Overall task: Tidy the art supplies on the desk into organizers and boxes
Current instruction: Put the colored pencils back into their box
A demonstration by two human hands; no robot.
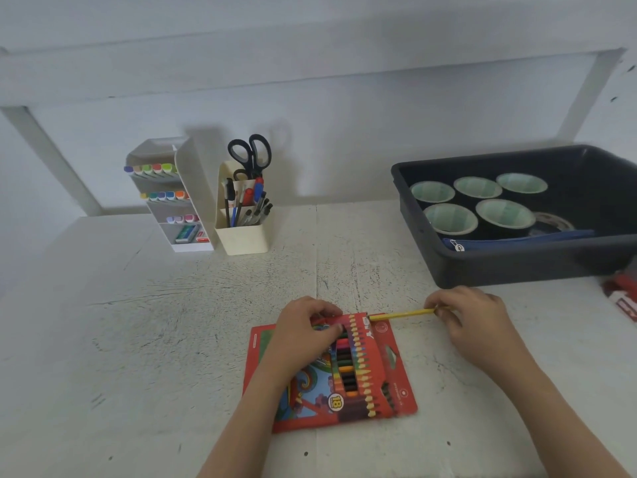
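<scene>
White speckled counter (172,339) carried a dark bin (517,267) at far right and a red pencil box (389,384) near centre. The left hand (303,329) gripped the box's far edge with curled fingers, while the right hand (472,319) pinched a yellow pencil (400,314) whose tip was at the box's opening.

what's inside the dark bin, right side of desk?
In the dark bin: five black tape rolls with pale green cores, one more roll beside them, and a blue zip pouch along the near wall. That wall hides the bin floor and anything under the pouch.
</scene>
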